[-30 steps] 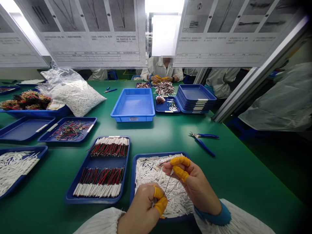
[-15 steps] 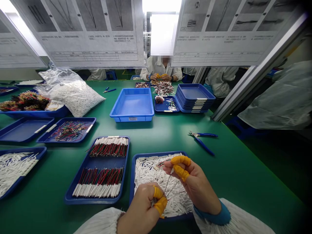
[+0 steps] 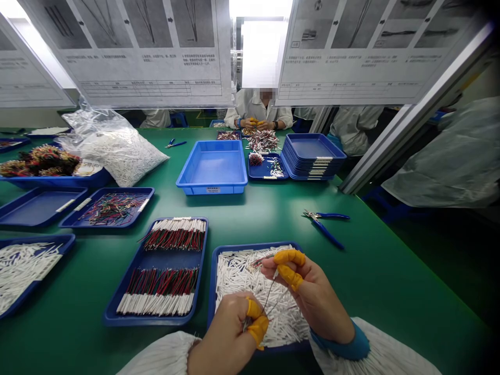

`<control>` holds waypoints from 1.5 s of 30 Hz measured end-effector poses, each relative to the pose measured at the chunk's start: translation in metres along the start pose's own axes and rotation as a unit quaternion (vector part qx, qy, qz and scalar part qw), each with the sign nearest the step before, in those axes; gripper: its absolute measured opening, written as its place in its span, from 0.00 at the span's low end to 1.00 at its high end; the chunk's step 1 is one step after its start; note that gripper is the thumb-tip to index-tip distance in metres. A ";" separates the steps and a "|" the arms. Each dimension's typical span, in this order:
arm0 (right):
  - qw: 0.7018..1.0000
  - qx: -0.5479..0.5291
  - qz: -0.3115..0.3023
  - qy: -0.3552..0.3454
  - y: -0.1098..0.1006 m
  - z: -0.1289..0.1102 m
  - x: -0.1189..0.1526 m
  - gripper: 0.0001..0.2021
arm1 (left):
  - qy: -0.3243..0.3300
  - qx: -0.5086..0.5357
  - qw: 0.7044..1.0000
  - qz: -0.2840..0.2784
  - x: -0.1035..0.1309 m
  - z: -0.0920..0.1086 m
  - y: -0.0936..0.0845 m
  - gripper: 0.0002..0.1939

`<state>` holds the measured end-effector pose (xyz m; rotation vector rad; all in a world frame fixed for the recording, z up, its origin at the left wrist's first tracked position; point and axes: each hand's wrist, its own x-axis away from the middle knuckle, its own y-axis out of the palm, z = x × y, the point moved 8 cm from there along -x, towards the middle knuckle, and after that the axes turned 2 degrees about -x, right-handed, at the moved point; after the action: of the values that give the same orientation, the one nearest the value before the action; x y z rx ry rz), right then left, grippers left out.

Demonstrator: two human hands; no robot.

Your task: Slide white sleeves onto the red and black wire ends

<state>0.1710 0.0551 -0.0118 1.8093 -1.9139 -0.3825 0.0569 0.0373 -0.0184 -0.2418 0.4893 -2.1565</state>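
Dark wire (image 3: 267,297) is being held between left hand (image 3: 234,325) and right hand (image 3: 314,297), fingertips pinched closed on it, above near white tubes (image 3: 238,276).

Tube tray (image 3: 213,276) on worktop (image 3: 265,219), wire tray (image 3: 172,259) left, pliers (image 3: 324,230) right, bin (image 3: 213,162) behind, stacked trays (image 3: 311,147) to the bin's right.

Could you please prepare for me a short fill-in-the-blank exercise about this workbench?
1. A thin wire runs between the left hand and the right hand.The loose-piece tray below them is filled with pieces coloured ____.
2. The pliers have ____ handles.
3. The wire tray holds its white-ended wires in ____ rows.
4. The tray stack stands to the ____ of the deep blue bin.

Missing words: white; blue; two; right.
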 end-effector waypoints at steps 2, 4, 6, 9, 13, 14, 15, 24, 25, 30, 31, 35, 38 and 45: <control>1.000 0.000 0.001 0.002 0.000 -0.001 0.000 0.06 | -0.001 0.003 1.000 0.001 0.000 0.000 0.000 0.11; 1.000 0.001 0.002 0.002 0.000 -0.001 0.000 0.06 | -0.002 0.006 1.000 0.004 0.001 0.001 0.000 0.11; 1.000 0.001 0.003 -0.001 0.001 -0.002 0.000 0.06 | 0.000 0.007 1.000 0.002 0.001 0.001 0.000 0.12; 1.000 0.008 0.002 0.001 0.001 -0.001 0.000 0.06 | 0.000 0.006 1.000 0.000 0.001 0.001 0.000 0.11; 1.000 0.026 -0.015 0.005 0.003 0.001 0.000 0.06 | -0.004 0.007 1.000 0.006 0.000 0.001 -0.001 0.10; 0.999 0.039 -0.028 0.007 0.005 0.001 0.000 0.06 | -0.006 0.006 1.000 0.010 0.000 0.000 -0.002 0.10; 0.997 0.057 -0.044 0.011 0.007 0.001 0.001 0.05 | -0.008 0.004 1.000 0.015 0.000 0.000 -0.003 0.09; 0.983 0.165 -0.085 0.006 0.007 -0.003 0.000 0.10 | 0.011 0.051 0.997 0.064 0.001 0.001 -0.012 0.08; 0.981 0.172 -0.084 0.009 0.007 -0.002 -0.001 0.08 | 0.010 0.057 0.996 0.072 0.001 0.000 -0.013 0.08; 0.982 0.165 -0.085 -0.021 0.012 0.003 -0.001 0.04 | 0.018 0.078 0.990 0.112 0.001 0.002 -0.020 0.06; 0.979 0.176 -0.090 -0.042 0.013 0.002 0.000 0.03 | 0.017 0.077 0.990 0.117 0.001 0.001 -0.021 0.06; 0.958 0.245 -0.122 -0.086 0.020 0.002 0.003 0.03 | 0.011 0.088 0.988 0.129 0.002 -0.001 -0.022 0.08; 0.962 0.243 -0.108 -0.058 0.016 0.003 0.002 0.05 | -0.006 0.114 0.985 0.127 0.002 -0.004 -0.021 0.07; 0.961 0.233 -0.113 -0.092 0.021 -0.002 0.004 0.02 | -0.018 0.127 0.985 0.112 0.000 -0.004 -0.016 0.08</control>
<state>0.1544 0.0535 0.0011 2.3855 -2.0527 -0.1863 0.0437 0.0470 -0.0147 -0.0802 0.2056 -1.9657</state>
